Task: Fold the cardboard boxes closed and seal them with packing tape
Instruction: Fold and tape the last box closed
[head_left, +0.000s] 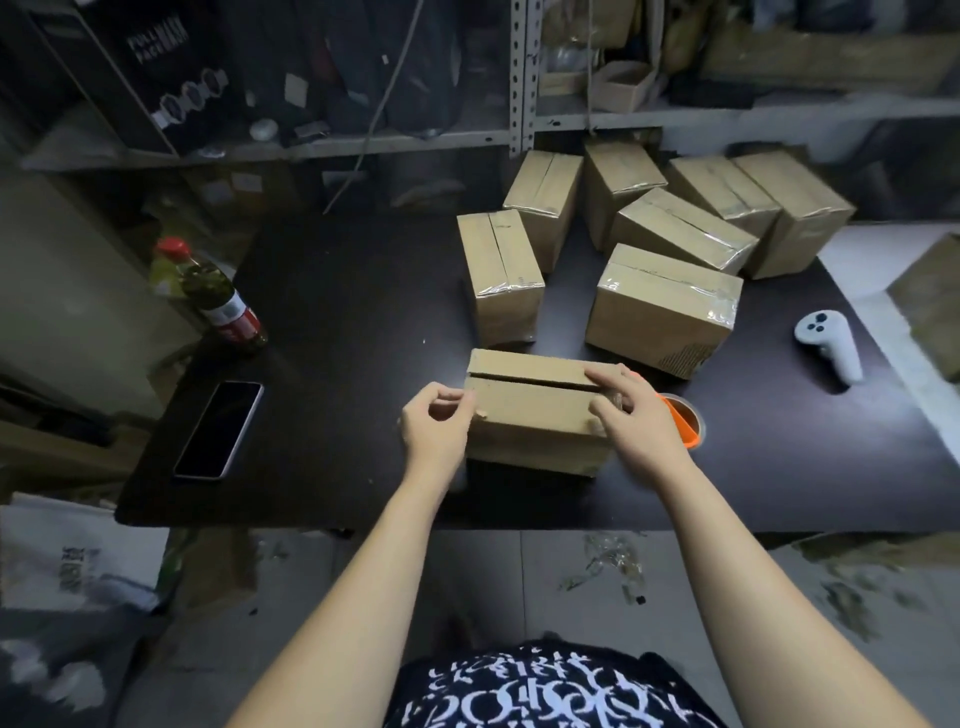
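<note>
An unsealed cardboard box (535, 415) lies in the near middle of the black table (353, 312), its top flaps folded down with a dark slit between them. My left hand (436, 426) pinches the box's upper left edge with thumb and curled fingers; I cannot make out any clear tape there. My right hand (631, 415) rests over the box's right end and grips a roll of clear packing tape (615, 402) in an orange dispenser (683, 423), which is mostly hidden behind the hand.
Several taped boxes (662, 306) are crowded at the back right of the table. A bottle (218, 296) and a phone (218, 428) are on the left, and a white controller (831, 343) is on the right. Shelves stand behind.
</note>
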